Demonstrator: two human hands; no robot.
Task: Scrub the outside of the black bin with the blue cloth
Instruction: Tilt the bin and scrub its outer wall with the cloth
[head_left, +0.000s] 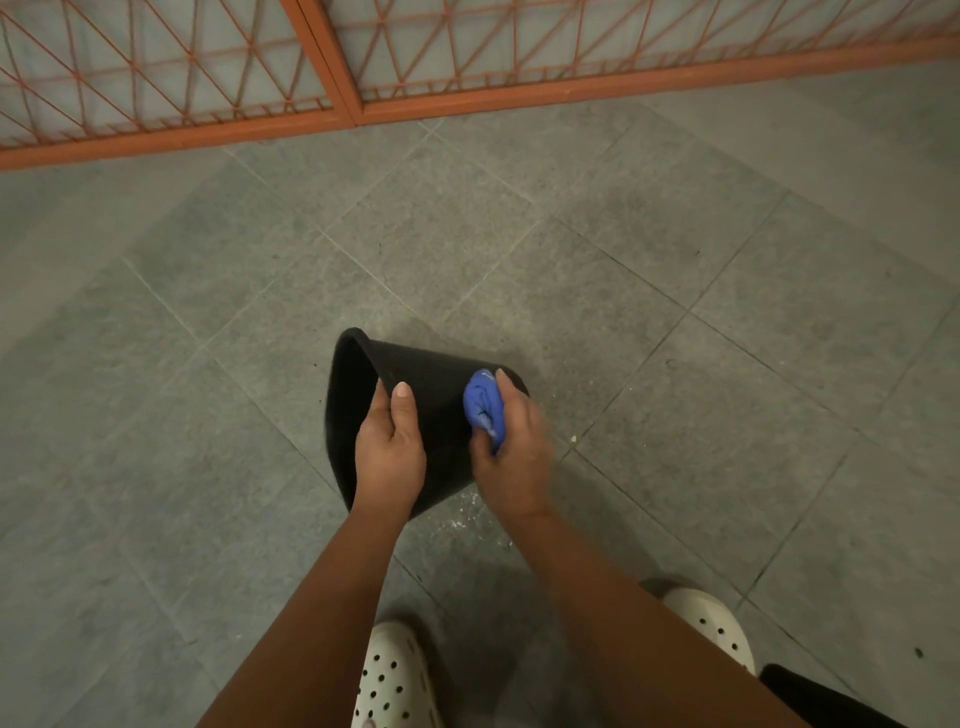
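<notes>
The grey tiled floor (675, 260) fills most of the view, with an orange metal grille (467, 98) along its far edge. Near the middle, the black bin (436, 395) is tipped on its side with its mouth to the left and its narrower base to the right; whether it rests on the floor or is held just above it I cannot tell. It looks like thin, light plastic, stiff enough to scrub against but liable to flex and skid, so the rim is the sensible place to brace it. The left hand (389, 457) does that, grasping the rim with the thumb over the outer wall and the other fingers hidden inside. The right hand (514, 457) has its fingers (506, 382) clenched round the blue cloth (484, 408), soft and bunched into a wad, pressed to the bin's outer wall near the base. The bin's interior is dark, and any contents cannot be made out. Pale crumbs (467, 514) speckle the floor just beside the bin.
</notes>
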